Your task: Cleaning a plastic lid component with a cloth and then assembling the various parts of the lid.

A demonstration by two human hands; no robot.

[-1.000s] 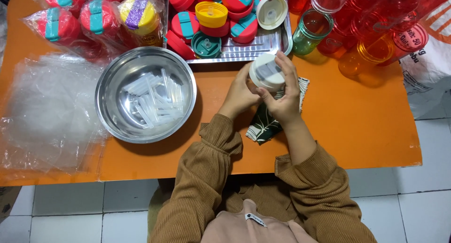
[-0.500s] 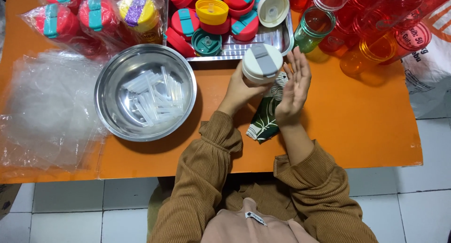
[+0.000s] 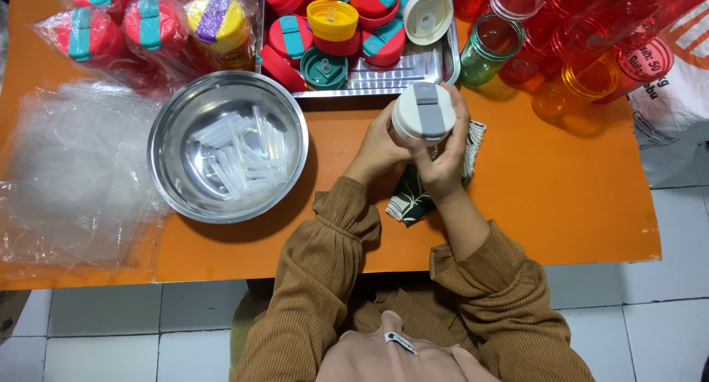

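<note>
Body of the white lidded cup (image 3: 422,113) is hidden under its own lid and behind both hands (image 3: 413,149), so what's below the lid can't be told. The green patterned cloth (image 3: 410,197) under the hands is mostly covered by them. Beyond the hands, the red bottles (image 3: 591,28) and wrapped lids (image 3: 111,20) are cut by the top edge.
</note>
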